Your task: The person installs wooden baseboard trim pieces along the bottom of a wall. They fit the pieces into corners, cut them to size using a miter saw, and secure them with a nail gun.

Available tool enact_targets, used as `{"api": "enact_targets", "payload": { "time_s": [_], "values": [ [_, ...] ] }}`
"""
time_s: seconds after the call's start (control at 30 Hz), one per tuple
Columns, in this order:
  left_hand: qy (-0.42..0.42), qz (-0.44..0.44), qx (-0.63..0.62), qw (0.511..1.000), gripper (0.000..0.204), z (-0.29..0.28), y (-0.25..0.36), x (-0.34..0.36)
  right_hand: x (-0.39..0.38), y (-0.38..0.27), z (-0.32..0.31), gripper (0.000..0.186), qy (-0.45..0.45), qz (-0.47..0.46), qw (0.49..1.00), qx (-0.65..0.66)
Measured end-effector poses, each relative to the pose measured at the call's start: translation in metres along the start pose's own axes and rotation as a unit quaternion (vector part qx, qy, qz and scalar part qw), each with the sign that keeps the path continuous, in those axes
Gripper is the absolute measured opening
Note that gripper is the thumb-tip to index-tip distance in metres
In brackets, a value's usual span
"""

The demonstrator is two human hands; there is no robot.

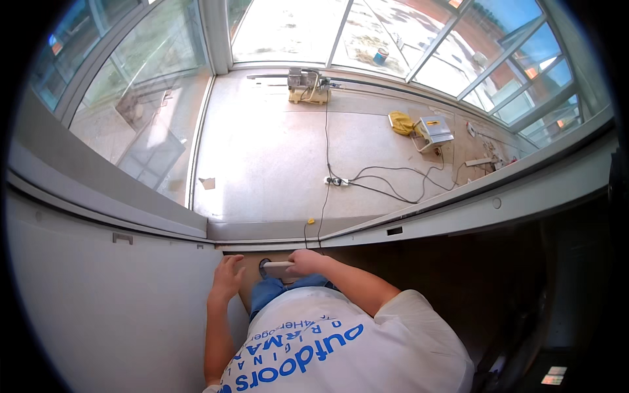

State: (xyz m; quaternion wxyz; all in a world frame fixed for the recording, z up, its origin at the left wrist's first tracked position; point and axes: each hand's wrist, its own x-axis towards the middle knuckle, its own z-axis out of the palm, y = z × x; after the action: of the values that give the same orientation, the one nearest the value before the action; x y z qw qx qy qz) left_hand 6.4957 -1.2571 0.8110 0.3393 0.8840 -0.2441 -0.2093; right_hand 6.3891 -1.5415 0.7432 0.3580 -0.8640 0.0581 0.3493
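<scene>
At lower centre of frame, gripping pale board (278, 268) by its right end with right hand (306, 262); holding left hand (227, 280) fingers-apart beside white panel (118, 295). At upper centre, noted compressor (308, 86) on floor (262, 137).

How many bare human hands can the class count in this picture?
2: the left hand, near the large, flat white panel; the right hand, gripping a flat, pale rectangular board. The dark area at right could hide others.
</scene>
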Motion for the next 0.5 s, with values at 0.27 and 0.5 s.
{"api": "enact_targets", "payload": {
  "time_s": [0.27, 0.5],
  "values": [
    [-0.233, -0.047, 0.131, 0.962, 0.039, -0.026, 0.044, 0.193, 0.116, -0.063, -0.17, 0.043, -0.013, -0.123, 0.992, 0.011],
    [-0.049, -0.128, 0.002, 0.991, 0.032, -0.025, -0.071, 0.339, 0.238, 0.084, -0.282, 0.051, 0.111, -0.047, 0.982, 0.146]
  ]
}}
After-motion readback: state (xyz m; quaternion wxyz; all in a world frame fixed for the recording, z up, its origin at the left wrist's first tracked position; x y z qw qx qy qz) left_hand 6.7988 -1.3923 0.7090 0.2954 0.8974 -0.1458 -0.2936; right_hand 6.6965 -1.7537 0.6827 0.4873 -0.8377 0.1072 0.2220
